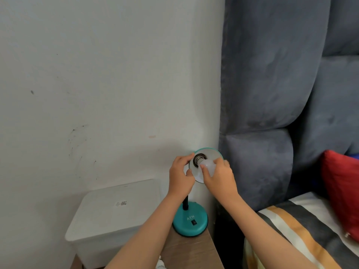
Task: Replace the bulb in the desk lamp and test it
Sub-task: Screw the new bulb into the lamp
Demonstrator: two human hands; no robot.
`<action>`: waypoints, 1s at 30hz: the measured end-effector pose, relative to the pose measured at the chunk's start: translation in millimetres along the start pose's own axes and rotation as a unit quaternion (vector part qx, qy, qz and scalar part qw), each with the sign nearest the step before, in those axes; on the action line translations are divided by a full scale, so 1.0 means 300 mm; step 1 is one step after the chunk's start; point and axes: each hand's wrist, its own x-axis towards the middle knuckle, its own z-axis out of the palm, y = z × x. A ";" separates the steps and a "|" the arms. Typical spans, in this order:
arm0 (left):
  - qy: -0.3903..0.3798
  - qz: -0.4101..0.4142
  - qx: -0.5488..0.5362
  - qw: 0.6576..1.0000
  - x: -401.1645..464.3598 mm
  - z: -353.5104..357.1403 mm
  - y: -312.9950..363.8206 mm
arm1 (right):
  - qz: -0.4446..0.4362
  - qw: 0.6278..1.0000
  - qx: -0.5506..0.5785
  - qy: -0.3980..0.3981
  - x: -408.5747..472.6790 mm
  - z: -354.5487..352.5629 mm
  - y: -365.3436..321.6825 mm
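Two hands work at the lamp shade (210,152), the right hand (219,178) closed around the white bulb (208,166) at the socket (198,158) just beyond its fingertips, the left hand (180,176) pinching the shade's rim, above the teal base (190,220).

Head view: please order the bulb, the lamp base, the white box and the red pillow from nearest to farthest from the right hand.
From the right hand:
1. Bulb, in its fingers.
2. Lamp base, below.
3. White box, lower left.
4. Red pillow, far right.
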 end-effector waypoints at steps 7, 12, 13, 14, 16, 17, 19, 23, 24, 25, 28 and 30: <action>-0.002 -0.002 -0.001 1.000 -0.001 -0.004 0.007 | -0.069 0.997 0.016 -0.014 -0.019 0.004 0.015; 0.002 -0.001 -0.002 1.000 0.000 0.001 0.008 | -0.040 0.999 0.018 0.025 -0.010 0.026 0.004; 0.003 0.000 -0.002 1.000 0.001 0.001 0.008 | -0.039 0.999 0.020 0.028 -0.011 0.028 0.003; 0.003 0.001 -0.003 1.000 0.000 0.001 0.008 | -0.043 0.999 0.022 0.026 -0.011 0.029 0.003; 0.001 0.000 -0.005 1.000 0.001 0.000 0.008 | -0.052 0.998 0.019 0.014 -0.010 0.027 0.010; 0.000 0.000 -0.005 1.000 0.002 -0.001 0.007 | -0.051 0.999 0.017 0.011 -0.008 0.023 0.015; 0.000 -0.001 -0.005 1.000 0.002 0.000 0.005 | -0.037 0.999 0.013 0.013 0.002 0.013 0.021; -0.001 -0.001 -0.005 1.000 0.004 0.006 0.005 | -0.008 1.000 0.023 0.015 0.019 0.002 0.018; 0.000 0.000 -0.005 1.000 0.003 0.006 0.005 | -0.008 1.000 0.026 0.012 0.019 0.001 0.014; 0.001 0.000 -0.004 1.000 0.002 0.006 0.005 | -0.016 1.000 0.025 0.004 0.016 0.000 0.011; 0.001 0.002 0.000 1.000 0.005 0.001 0.002 | -0.056 0.998 0.018 -0.020 0.008 -0.002 0.011; -0.002 0.001 0.001 1.000 0.005 -0.001 0.002 | -0.037 0.999 0.026 -0.010 0.012 -0.001 0.018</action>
